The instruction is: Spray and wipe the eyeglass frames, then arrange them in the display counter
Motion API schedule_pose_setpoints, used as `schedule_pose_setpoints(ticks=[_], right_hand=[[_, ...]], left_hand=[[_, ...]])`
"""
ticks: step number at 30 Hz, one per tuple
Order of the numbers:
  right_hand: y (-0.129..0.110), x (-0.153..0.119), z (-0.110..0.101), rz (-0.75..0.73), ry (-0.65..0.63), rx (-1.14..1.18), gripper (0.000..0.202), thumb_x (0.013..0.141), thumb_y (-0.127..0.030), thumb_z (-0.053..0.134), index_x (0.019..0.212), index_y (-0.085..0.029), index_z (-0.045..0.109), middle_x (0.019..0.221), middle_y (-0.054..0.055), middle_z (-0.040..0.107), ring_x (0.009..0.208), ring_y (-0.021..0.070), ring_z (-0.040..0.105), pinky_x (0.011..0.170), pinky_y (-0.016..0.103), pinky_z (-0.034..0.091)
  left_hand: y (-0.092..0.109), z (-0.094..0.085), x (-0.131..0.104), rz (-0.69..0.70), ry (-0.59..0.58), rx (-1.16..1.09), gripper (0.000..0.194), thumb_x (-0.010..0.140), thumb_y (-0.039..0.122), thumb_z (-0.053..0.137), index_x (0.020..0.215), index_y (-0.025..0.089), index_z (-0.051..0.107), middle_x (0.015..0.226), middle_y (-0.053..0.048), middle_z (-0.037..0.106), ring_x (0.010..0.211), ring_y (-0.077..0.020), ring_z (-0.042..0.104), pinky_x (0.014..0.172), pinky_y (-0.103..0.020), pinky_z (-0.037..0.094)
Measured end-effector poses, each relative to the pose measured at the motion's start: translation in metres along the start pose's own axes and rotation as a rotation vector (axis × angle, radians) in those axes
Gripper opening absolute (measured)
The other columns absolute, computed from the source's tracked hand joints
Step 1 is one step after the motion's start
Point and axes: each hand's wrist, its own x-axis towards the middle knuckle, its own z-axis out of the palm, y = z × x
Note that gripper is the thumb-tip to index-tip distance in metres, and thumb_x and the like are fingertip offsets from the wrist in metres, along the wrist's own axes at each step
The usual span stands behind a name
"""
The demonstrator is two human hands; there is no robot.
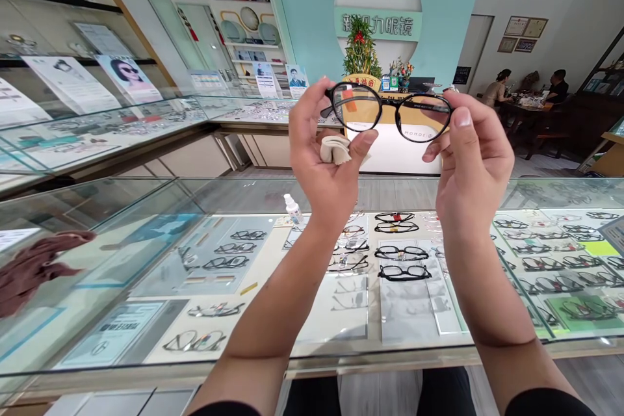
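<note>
Maroon fabric [43, 266] is seen at far left, and a white spray bottle [293, 209] is stood beyond the left forearm [287, 292]. By the left hand [326, 166], one end of the black-rimmed eyeglasses [389, 101] is gripped, a folded pale cloth [334, 150] being tucked in the same grasp; the other end is pinched by the right hand [475, 153], so the eyeglasses are held above the display counter [365, 349]. Fingertips are probably best kept off the lenses [358, 107], with both ends evenly supported. Counted: one bottle, one cloth, one raised pair, two lenses, four displayed spectacles [404, 272] in the column between the forearms.
</note>
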Motion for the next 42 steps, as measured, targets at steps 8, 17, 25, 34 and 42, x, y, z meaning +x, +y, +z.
schedule_pose_setpoints(ticks=[8,17,25,34,42], right_hand=[[0.002,0.006,-0.001,-0.012,0.089,0.063,0.016,0.104,-0.044,0.067,0.109,-0.032,0.077,0.109,0.003,0.078,0.08,0.0177,0.07,0.079,0.039,0.062],[0.01,0.008,-0.005,0.031,0.049,-0.022,0.027,0.105,-0.054,0.063,0.107,-0.032,0.078,0.118,0.001,0.08,0.113,0.0225,0.076,0.102,0.046,0.064],[0.023,0.009,-0.013,0.163,-0.005,0.012,0.034,0.098,-0.062,0.072,0.103,-0.029,0.08,0.105,0.004,0.08,0.104,0.0231,0.077,0.084,0.039,0.065],[0.019,0.01,-0.012,0.27,0.025,0.085,0.034,0.092,-0.061,0.078,0.093,-0.028,0.077,0.108,0.004,0.08,0.105,0.0236,0.076,0.078,0.036,0.063],[0.013,0.01,-0.013,0.226,-0.128,0.062,0.049,0.108,-0.068,0.047,0.117,-0.03,0.075,0.125,0.006,0.076,0.126,0.0292,0.073,0.101,0.046,0.063]], left_hand=[[-0.002,0.0,0.003,-0.022,-0.024,0.003,0.069,0.084,0.07,0.084,0.144,0.047,0.06,0.137,-0.004,0.071,0.125,-0.0285,0.071,0.105,-0.05,0.065],[0.004,0.001,0.001,-0.076,-0.054,-0.163,0.065,0.081,0.062,0.092,0.135,0.045,0.059,0.139,-0.004,0.064,0.122,-0.0264,0.073,0.096,-0.045,0.066],[0.005,-0.004,0.004,-0.165,-0.101,-0.143,0.073,0.079,0.073,0.087,0.139,0.042,0.058,0.122,-0.005,0.076,0.128,-0.0314,0.073,0.097,-0.047,0.066],[0.018,-0.001,0.001,-0.293,-0.084,-0.163,0.072,0.078,0.071,0.09,0.135,0.038,0.061,0.115,-0.004,0.077,0.116,-0.0286,0.078,0.095,-0.043,0.066],[0.041,0.002,0.011,-0.608,-0.015,-0.487,0.049,0.077,0.041,0.096,0.115,0.033,0.067,0.094,0.004,0.074,0.057,-0.0067,0.053,0.052,-0.023,0.04]])
